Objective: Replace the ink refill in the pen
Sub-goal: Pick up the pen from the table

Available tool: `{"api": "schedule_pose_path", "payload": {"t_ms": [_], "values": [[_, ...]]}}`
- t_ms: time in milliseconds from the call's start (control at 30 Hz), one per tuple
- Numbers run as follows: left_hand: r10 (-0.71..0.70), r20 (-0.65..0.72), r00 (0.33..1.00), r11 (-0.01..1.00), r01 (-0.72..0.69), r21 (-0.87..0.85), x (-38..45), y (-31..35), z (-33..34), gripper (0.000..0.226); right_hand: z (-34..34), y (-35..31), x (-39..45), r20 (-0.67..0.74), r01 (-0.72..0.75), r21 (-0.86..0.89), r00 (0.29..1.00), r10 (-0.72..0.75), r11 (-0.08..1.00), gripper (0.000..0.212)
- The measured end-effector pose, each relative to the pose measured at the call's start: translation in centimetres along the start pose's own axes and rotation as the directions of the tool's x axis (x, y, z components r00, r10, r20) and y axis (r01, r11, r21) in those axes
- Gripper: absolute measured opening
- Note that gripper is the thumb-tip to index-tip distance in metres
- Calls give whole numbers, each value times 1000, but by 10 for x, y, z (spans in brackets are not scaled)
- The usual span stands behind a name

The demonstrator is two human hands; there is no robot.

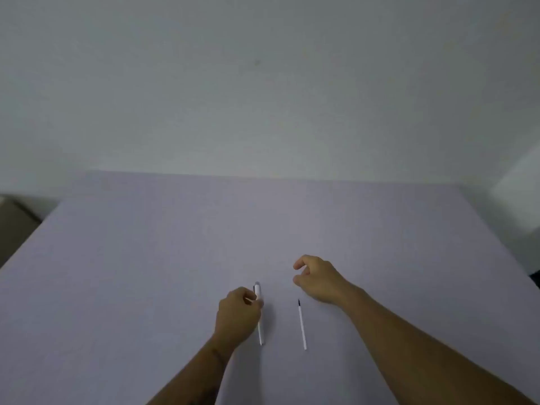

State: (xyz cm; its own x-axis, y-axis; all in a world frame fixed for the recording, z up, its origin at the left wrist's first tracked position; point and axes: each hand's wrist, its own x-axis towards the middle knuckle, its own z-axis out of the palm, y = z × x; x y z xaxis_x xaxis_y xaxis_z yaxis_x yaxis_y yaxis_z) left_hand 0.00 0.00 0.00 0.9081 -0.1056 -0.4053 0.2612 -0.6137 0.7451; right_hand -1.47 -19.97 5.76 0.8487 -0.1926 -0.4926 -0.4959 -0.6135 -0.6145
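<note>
A white pen [259,314] lies lengthwise on the pale grey table [146,273], its clip end pointing away from me. My left hand [238,315] curls over the pen's upper half, fingers closed around it. A thin white ink refill [302,325] with a dark tip lies on the table to the right of the pen, roughly parallel to it and untouched. My right hand [317,279] hovers just beyond the refill's dark tip, fingers loosely curled and apart, holding nothing.
A plain white wall [263,83] rises behind the table's far edge. The table's left edge drops off toward a darker floor area [14,226]. A dark object [536,277] shows at the right border.
</note>
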Motion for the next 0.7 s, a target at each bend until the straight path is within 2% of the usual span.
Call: {"api": "schedule_pose_path", "payload": {"t_ms": [200,333,400,533,700], "values": [[-76,-10,997,980,76,182,-7,-20,27,36,32,17,3,116,-13,-53,993,19,999,33],[-101,17,995,946,91,310,0,-16,26,22,36,24,7,135,-21,-55,990,29,998,33],[-135,46,990,940,113,321,4,-11,23,11,36,26,9,139,-26,-57,990,34,998,34],[-153,81,985,950,124,288,10,-9,20,6,37,25,15,126,-46,-17,991,48,999,36],[-14,81,997,984,-1,179,10,-4,20,8,41,12,22,47,-60,190,998,52,980,27]]}}
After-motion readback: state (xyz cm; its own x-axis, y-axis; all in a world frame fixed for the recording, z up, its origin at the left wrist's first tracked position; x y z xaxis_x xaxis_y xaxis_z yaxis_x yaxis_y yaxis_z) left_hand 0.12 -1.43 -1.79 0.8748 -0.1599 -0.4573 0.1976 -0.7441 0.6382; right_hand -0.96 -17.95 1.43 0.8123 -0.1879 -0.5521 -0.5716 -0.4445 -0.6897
